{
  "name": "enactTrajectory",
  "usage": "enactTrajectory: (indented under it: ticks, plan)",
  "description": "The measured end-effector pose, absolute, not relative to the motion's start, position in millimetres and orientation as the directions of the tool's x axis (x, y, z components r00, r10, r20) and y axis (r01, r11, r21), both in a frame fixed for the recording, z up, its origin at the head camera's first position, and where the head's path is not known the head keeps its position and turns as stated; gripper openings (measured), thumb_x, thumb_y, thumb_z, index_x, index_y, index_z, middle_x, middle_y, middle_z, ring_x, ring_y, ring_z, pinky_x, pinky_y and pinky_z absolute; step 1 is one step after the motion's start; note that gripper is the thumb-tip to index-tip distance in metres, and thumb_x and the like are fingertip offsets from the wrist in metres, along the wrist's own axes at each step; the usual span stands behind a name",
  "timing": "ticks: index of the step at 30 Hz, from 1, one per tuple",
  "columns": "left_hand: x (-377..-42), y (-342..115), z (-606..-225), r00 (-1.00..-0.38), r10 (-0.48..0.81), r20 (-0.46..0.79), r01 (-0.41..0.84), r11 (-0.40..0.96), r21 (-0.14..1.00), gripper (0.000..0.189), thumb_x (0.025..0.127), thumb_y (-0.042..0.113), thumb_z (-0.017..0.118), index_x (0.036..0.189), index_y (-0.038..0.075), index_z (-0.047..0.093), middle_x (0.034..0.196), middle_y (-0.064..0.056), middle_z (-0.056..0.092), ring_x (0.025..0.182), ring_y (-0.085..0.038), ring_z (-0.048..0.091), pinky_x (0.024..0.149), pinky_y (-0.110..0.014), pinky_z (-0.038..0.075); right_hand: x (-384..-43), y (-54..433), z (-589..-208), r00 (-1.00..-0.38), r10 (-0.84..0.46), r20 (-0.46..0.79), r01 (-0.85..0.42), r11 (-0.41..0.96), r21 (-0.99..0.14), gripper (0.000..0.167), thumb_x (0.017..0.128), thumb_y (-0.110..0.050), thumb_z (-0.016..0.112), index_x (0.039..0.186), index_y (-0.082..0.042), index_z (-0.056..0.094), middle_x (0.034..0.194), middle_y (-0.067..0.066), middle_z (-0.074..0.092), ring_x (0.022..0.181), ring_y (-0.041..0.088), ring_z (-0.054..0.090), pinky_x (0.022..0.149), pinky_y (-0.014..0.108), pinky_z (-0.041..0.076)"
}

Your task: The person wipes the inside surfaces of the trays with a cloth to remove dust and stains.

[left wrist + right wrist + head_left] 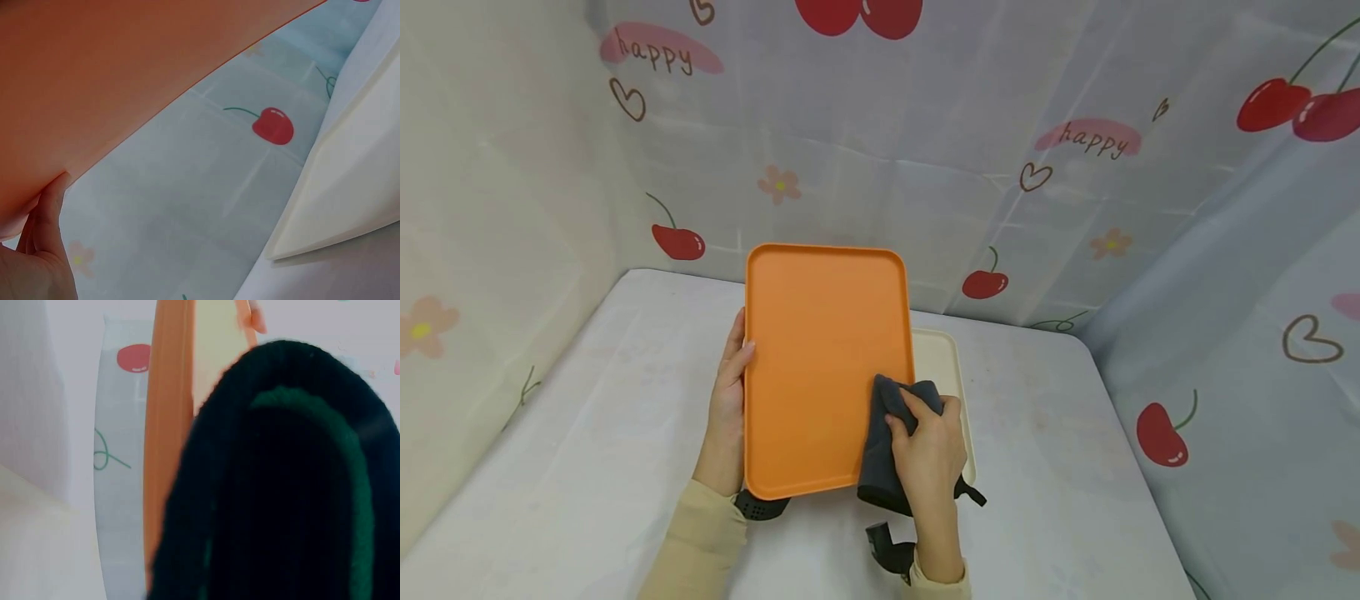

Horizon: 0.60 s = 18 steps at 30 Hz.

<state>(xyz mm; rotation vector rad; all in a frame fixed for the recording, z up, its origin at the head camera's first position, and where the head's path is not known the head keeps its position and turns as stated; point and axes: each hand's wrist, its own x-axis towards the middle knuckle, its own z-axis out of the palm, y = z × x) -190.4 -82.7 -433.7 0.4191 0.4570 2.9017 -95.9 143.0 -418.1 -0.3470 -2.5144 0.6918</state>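
Observation:
An orange rectangular tray (pixel 823 350) with a low raised rim is held up and tilted over the table. My left hand (pixel 727 408) grips its left edge, thumb on the rim side; in the left wrist view the fingers (pixel 50 219) reach under the tray's back. My right hand (pixel 928 454) pinches a folded dark grey cloth (pixel 880 458), which lies against the tray's lower right edge. In the right wrist view the dark cloth (pixel 250 487) fills much of the picture and hides the right hand.
A cream tray (pixel 943 367) lies on the white table (pixel 1045 467), partly hidden behind the orange one. Curtains with cherry prints (pixel 985 285) hang behind the table and along both sides. Dark camera mounts (pixel 891 552) are worn at the wrists.

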Motion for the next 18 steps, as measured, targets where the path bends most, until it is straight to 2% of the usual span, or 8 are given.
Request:
enactTrajectory:
  ticks: [11, 18]
  plan:
    - [-189.5, -81.6, -434.0, -0.953, 0.207, 0.221, -0.12, -0.928, 0.353, 0.045, 0.106, 0.004, 0.029, 0.139, 0.024, 0.053, 0.133, 0.002, 0.061, 0.114, -0.015, 0.064, 0.094, -0.027, 0.054, -96.2, 141.4, -424.1, -0.836, 0.378, 0.398, 0.111, 0.827, -0.552, 0.039, 0.075, -0.02, 0.085, 0.113, -0.021, 0.076, 0.108, 0.017, 0.056, 0.087, 0.033, 0.062, 0.068, 0.047, 0.053]
    - [-189.2, -80.0, -434.1, -0.967, 0.187, 0.172, -0.109, -0.915, 0.387, 0.045, 0.106, 0.006, 0.032, 0.143, 0.026, 0.046, 0.136, 0.006, 0.059, 0.116, -0.012, 0.061, 0.096, -0.024, 0.052, -95.0, 136.7, -424.9, -0.833, 0.37, 0.412, 0.107, 0.837, -0.536, 0.038, 0.077, -0.021, 0.084, 0.114, -0.018, 0.075, 0.107, 0.018, 0.055, 0.085, 0.033, 0.062, 0.065, 0.047, 0.054]
